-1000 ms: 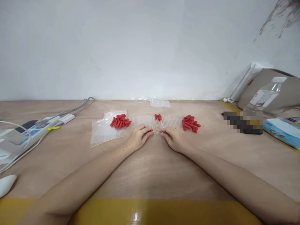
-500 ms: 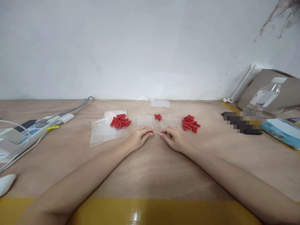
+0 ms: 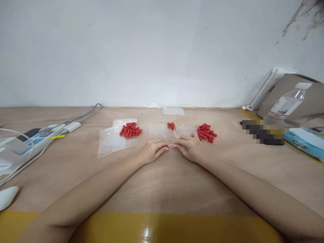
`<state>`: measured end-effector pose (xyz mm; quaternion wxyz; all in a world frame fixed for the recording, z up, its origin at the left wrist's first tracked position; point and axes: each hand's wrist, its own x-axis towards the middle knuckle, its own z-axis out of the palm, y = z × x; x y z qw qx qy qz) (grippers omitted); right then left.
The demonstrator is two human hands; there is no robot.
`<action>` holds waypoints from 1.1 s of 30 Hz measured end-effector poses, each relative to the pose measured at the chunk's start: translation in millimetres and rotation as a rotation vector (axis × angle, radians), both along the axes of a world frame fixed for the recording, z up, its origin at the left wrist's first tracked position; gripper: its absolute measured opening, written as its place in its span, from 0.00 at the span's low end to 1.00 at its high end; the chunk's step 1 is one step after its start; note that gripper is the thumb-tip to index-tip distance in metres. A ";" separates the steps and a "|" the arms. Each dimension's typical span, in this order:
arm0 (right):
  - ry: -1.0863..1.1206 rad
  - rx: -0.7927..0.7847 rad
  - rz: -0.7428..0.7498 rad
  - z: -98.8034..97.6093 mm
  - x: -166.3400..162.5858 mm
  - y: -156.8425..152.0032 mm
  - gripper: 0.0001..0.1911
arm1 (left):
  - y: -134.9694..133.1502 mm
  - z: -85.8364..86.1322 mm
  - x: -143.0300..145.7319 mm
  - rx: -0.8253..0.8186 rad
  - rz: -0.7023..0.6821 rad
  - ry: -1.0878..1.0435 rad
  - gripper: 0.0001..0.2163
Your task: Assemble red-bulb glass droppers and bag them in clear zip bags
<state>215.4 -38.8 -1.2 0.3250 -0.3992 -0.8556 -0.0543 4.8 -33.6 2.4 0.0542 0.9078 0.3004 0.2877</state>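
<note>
The left hand (image 3: 152,151), nearly closed, pinches 1 red dropper bulb (image 3: 166,146); the right hand (image 3: 190,147), fingers curled, grips the thin clear tube (image 3: 171,145) running up to it, centrally, short of the tabletop's (image 3: 167,185) far edge, beside loose tubes (image 3: 157,131).

The table (image 3: 152,189) is light brown, with a wide yellow band (image 3: 192,224) along the near edge. In the middle lie two rows of thin, clear sticks (image 3: 186,131). Between the rows lie a few sticks with red tops (image 3: 172,126). One heap of red pieces (image 3: 205,131) sits just right of the rows, and another sits to the left, partly over flat, clear bags (image 3: 111,146). A small bag (image 3: 173,111) lies near the far edge. On the left are a power strip (image 3: 37,140), wires (image 3: 78,118) and a white thing (image 3: 8,197). On the right are a bottle (image 3: 286,106), a blue pack (image 3: 305,143), a big grey thing (image 3: 274,91) and a dark thing (image 3: 262,134) that is partly blurred.
</note>
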 end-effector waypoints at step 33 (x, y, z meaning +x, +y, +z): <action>0.089 0.112 0.327 -13.5 -2.7 11.0 0.10 | 4.9 -2.1 -2.7 0.112 -0.077 -0.022 0.09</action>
